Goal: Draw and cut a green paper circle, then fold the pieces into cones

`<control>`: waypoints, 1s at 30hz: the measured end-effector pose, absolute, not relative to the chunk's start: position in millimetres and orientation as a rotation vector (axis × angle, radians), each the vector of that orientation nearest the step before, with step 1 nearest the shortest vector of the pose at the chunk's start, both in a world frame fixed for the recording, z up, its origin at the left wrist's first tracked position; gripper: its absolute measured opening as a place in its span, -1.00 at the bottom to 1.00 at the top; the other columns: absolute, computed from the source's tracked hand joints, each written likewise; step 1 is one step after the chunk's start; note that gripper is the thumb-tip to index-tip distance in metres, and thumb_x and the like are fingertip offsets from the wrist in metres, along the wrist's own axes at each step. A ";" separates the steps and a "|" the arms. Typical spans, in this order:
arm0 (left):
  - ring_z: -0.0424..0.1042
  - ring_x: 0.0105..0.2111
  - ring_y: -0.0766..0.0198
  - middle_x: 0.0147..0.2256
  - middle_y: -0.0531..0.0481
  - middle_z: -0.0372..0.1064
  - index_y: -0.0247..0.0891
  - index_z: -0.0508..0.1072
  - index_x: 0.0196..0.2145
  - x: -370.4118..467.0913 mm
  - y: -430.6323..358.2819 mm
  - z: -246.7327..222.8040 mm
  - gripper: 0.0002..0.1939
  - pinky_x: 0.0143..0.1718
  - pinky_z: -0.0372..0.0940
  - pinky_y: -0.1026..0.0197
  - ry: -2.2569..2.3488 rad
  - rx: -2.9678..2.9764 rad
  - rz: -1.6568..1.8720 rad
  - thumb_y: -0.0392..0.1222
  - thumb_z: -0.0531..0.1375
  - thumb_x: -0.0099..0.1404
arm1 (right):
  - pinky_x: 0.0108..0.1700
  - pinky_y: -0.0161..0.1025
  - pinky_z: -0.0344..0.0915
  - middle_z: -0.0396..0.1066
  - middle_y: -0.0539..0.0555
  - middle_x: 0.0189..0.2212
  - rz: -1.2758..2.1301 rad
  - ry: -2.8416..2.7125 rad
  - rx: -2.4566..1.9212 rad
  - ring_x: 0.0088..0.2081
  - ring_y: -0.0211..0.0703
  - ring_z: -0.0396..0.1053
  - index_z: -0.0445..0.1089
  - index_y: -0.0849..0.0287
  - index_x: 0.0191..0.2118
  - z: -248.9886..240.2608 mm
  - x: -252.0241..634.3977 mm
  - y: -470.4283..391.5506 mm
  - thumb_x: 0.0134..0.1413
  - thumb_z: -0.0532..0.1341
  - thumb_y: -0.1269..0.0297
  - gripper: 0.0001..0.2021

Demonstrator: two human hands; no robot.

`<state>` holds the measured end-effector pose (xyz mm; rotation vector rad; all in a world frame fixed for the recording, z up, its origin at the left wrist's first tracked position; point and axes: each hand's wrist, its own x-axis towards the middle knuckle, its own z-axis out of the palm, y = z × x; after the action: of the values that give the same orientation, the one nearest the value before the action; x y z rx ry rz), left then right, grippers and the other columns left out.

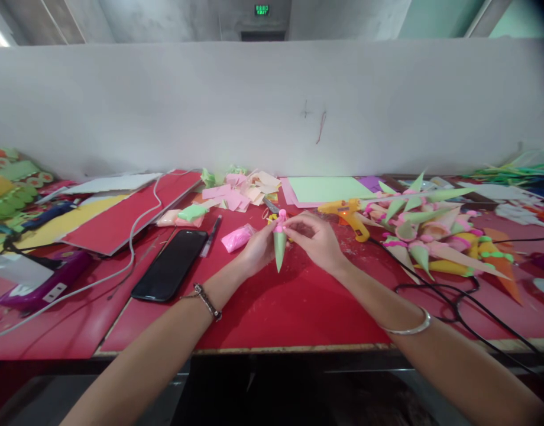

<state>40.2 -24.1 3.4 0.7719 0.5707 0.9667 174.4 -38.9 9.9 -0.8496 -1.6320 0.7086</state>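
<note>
The green cone with its pink top [279,248] is hanging point down between both hands, above the red worktop [298,313], and everything below is being placed by it. Behind it a pale partition [187,100] is running across the back, closing off that side. The worktop's front edge is lying nearer the wearer, and bare red surface is stretching between it and the cone, giving the widest open room. To the right, a heap of paper cones [431,231] is crowding the surface, with a black cable [436,290] looping toward the front edge. To the left, a red board [136,213] is lying farther off and a black phone [171,266] nearer. The left hand [258,251] is gripping the cone from its left, while the right hand's [319,239] fingers are pinching near its pink top. Just right and beyond, a yellow glue gun [349,214] is resting; just left, a pink packet [237,238]. Far beyond, above the partition, a green sign [262,10] is showing "EXIT" under characters too small to read.
</note>
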 end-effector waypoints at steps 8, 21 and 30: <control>0.30 -0.51 0.38 -0.50 0.04 0.35 -0.31 0.44 -0.39 41.7 -27.5 9.7 -0.78 -0.39 0.21 0.31 0.522 0.813 0.972 -0.10 0.10 0.21 | -0.45 -0.27 0.32 0.28 0.03 -0.40 0.661 -1.700 -0.857 -0.39 -0.22 0.31 0.41 0.11 -0.37 11.2 175.0 -39.0 -0.02 0.18 0.25 -0.90; 0.30 -0.42 0.34 -0.47 0.04 0.35 -0.32 0.42 -0.38 41.0 -19.4 -6.1 -0.86 -0.24 0.17 0.24 0.489 0.962 0.989 -0.19 0.13 0.15 | -0.40 -0.34 0.21 0.15 -0.08 -0.47 0.987 -1.487 -0.908 -0.42 -0.31 0.19 0.23 0.11 -0.34 7.9 173.2 -35.3 -0.11 0.24 0.21 -0.80; 0.30 -0.46 0.33 -0.53 0.04 0.33 -0.32 0.39 -0.44 42.3 -28.9 7.8 -0.86 -0.29 0.18 0.27 0.531 0.955 1.005 -0.19 0.12 0.11 | -0.32 -0.31 0.26 0.30 0.01 -0.33 1.176 -1.499 -0.871 -0.32 -0.27 0.26 0.28 0.13 -0.21 9.0 172.6 -35.3 -0.09 0.22 0.12 -0.70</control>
<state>42.3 -28.9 7.8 0.9554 0.5309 1.0045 172.6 -35.3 9.0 -0.8707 -1.4989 1.1763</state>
